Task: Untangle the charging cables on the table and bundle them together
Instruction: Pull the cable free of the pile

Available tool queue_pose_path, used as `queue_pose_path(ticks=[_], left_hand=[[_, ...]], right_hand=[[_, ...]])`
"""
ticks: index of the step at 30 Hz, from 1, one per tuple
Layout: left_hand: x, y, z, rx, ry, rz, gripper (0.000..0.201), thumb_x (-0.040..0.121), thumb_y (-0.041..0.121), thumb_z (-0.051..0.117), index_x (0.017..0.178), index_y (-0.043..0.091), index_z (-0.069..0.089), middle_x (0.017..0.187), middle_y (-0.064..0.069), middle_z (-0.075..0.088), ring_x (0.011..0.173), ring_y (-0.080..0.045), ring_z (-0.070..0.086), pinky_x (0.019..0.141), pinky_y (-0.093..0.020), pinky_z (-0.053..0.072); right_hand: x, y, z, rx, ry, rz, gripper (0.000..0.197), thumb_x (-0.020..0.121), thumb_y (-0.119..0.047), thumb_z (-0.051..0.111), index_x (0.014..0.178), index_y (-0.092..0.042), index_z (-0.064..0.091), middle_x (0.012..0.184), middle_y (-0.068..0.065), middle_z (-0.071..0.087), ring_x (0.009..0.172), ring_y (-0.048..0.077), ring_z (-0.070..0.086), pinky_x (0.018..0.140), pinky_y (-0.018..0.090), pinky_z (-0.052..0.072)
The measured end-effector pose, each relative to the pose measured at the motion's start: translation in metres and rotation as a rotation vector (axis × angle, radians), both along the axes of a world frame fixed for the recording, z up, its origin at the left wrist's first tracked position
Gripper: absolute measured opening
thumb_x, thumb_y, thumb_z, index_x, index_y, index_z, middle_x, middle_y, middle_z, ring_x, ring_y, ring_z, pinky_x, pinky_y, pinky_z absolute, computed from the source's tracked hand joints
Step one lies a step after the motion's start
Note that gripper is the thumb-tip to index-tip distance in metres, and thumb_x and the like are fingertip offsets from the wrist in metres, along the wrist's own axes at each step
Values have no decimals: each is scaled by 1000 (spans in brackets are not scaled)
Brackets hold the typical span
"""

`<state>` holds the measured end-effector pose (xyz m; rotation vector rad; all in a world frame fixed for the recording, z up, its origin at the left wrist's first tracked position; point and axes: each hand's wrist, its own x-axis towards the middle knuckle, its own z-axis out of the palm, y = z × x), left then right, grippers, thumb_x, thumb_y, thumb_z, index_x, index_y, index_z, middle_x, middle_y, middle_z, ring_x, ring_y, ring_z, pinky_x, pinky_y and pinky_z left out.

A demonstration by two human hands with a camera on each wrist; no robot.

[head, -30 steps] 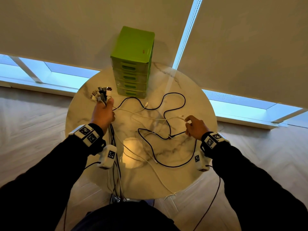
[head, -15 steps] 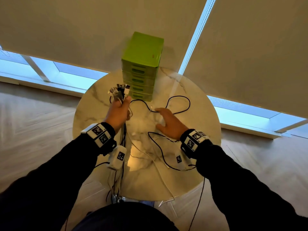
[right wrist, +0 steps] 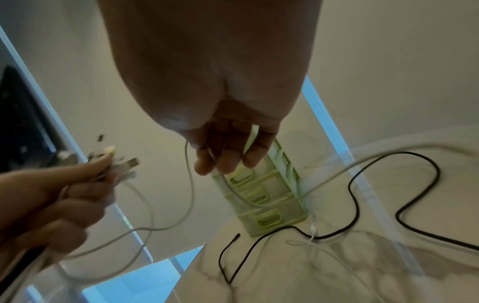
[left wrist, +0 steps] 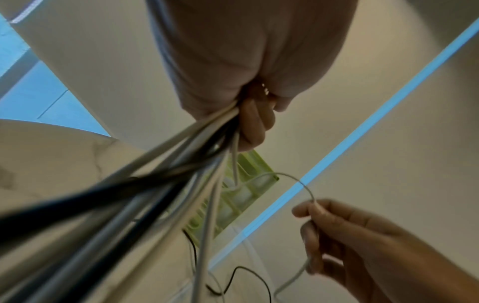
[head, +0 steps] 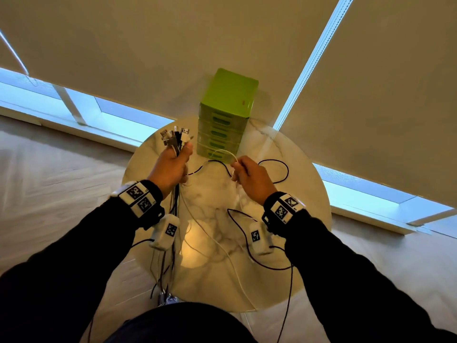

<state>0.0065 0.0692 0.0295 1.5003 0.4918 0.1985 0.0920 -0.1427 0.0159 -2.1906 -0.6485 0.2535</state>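
My left hand point(head: 173, 167) grips a bundle of black and white charging cables point(left wrist: 181, 164), raised over the table's far left. Their USB plugs point(head: 176, 137) fan out above the fist, and the cords hang down past the table's near edge. My right hand point(head: 244, 173) is lifted beside it and pinches a thin white cable point(head: 223, 151) that arcs over to the left hand. In the right wrist view this white cable point(right wrist: 190, 196) loops down from my fingers point(right wrist: 225, 162). A black cable point(head: 279, 169) still lies in loops on the round marble table point(head: 309, 219).
A green drawer unit point(head: 223, 120) stands at the table's far edge, just beyond both hands. Another white cable point(head: 232, 263) trails across the marble toward the near edge. Roller blinds and low windows are behind the table; wooden floor surrounds it.
My right hand moved left from the table's right side, went flat to the tabletop, then rose pinching the white cable. The left hand lifted the bundle higher and further forward.
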Motion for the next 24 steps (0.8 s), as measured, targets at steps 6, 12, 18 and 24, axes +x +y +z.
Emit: queue_pose_path(ticks=[6, 12, 18, 24], left_hand=[[-3, 36, 18, -21, -78, 81, 30, 105, 42, 48, 89, 17, 51, 60, 11, 34, 44, -7, 29, 42, -22, 28], [-19, 76, 41, 21, -104, 129, 29, 104, 43, 49, 87, 19, 49, 65, 7, 35, 45, -6, 29, 43, -23, 27], [-64, 115, 39, 62, -50, 259, 21, 104, 33, 50, 99, 12, 51, 60, 5, 34, 44, -8, 31, 42, -22, 28], [-121, 170, 28, -72, -20, 437, 7, 96, 22, 46, 90, 18, 48, 63, 4, 33, 44, -8, 28, 41, -22, 24]], right_hand=[[12, 3, 0, 60, 141, -213, 10, 106, -19, 42, 109, -14, 50, 80, 4, 74, 68, 19, 66, 66, 34, 54], [-28, 68, 1, 64, 543, 239, 8, 106, -9, 40, 99, -14, 39, 97, 28, 71, 77, 31, 71, 73, 42, 56], [-54, 167, 23, 309, 576, 386, 6, 107, -6, 35, 106, -11, 36, 93, 17, 71, 79, 27, 71, 78, 38, 57], [-87, 235, 13, 153, 666, 540, 6, 107, -6, 36, 106, -12, 35, 92, 21, 71, 75, 31, 68, 72, 36, 56]])
